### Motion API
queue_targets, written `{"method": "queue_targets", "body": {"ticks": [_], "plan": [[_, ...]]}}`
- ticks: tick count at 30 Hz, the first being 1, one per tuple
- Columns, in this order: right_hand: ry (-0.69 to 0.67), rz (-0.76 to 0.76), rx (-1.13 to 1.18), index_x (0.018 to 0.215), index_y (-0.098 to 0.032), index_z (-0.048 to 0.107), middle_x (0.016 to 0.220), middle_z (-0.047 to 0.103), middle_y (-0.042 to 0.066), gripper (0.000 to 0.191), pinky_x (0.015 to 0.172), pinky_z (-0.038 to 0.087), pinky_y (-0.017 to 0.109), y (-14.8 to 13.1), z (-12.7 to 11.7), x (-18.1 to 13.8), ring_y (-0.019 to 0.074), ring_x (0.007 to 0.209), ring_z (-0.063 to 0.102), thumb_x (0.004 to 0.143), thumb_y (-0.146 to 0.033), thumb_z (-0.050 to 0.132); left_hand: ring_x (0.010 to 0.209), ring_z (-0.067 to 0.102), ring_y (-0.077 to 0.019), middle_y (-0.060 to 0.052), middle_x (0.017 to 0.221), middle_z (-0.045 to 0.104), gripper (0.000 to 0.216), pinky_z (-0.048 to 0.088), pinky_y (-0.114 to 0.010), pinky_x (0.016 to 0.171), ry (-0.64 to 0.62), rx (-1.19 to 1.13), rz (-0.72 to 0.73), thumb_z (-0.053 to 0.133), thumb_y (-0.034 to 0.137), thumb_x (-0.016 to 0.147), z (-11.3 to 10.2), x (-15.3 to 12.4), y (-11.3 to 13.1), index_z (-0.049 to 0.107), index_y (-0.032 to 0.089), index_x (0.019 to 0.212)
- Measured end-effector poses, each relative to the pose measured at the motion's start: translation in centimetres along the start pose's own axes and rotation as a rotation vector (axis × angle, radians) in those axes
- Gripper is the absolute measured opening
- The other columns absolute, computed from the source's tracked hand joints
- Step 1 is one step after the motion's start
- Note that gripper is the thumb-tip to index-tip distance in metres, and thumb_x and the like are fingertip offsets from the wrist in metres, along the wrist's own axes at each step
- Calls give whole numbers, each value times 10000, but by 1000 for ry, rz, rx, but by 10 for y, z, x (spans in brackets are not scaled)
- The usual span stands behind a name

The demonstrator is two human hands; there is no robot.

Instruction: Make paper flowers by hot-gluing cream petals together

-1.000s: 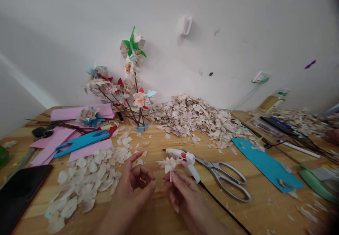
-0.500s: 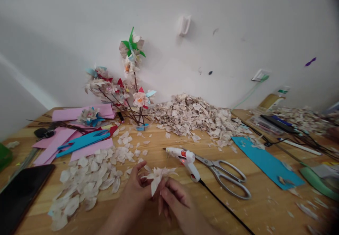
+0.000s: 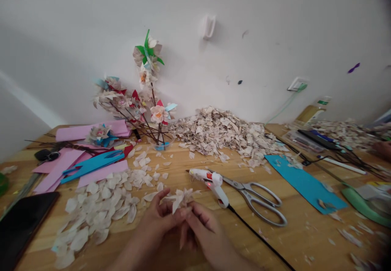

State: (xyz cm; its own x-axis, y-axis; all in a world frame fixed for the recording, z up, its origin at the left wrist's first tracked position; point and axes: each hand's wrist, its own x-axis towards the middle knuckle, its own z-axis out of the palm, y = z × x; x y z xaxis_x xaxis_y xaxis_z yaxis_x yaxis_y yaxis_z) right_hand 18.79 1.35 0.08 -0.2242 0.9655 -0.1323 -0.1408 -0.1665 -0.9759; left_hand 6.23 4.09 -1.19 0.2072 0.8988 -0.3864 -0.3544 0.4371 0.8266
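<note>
A whitish flower made of petals is held between both hands above the front of the table. My left hand grips it from the left, its index finger raised and the thumb pressed against the flower's base. From the right, my right hand pinches the same base, fingertips close to the left thumb. The fingers hide the flower's underside. Just right of the hands lies a white glue gun with a red light on, beside grey-handled scissors. Loose pale petals spread over the table to the left.
Finished flowers on twigs stand at the back left. A heap of dried petals lies against the wall. Blue paper is at right, a black phone at left. The glue gun's cord runs to the front edge.
The flower has turned and tipped slightly between my fingers, and the hands have drawn closer together. The whole view has shifted a little. At far right, part of another hand now shows more.
</note>
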Motion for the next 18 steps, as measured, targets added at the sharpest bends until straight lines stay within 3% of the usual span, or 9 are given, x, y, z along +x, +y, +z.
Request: {"method": "queue_targets", "body": {"ticks": [6, 11, 18], "plan": [[-59, 3, -19, 695, -189, 501, 424, 501, -62, 459, 410, 264, 195, -4, -1, -3, 68, 362, 357, 750, -644, 483, 435, 516, -107, 85, 495, 543, 995, 356, -228, 466, 29, 53, -16, 837, 379, 461, 0, -1, 12, 307, 105, 1257], [-69, 8, -49, 706, -180, 518, 423, 492, -64, 466, 412, 273, 194, -5, -2, -3, 72, 366, 370, 741, -643, 493, 466, 550, -115, 52, 543, 596, 1027, 386, -235, 500, 7, -4, -45, 853, 334, 445, -1, 0, 12, 283, 89, 1264], [-83, 43, 73, 684, -187, 495, 369, 487, -76, 468, 372, 252, 178, -4, -5, 0, 58, 303, 347, 713, -653, 509, 471, 537, -116, 75, 524, 550, 1056, 386, -239, 499, 22, 89, 6, 850, 347, 431, -5, 4, 9, 293, 98, 1293]]}}
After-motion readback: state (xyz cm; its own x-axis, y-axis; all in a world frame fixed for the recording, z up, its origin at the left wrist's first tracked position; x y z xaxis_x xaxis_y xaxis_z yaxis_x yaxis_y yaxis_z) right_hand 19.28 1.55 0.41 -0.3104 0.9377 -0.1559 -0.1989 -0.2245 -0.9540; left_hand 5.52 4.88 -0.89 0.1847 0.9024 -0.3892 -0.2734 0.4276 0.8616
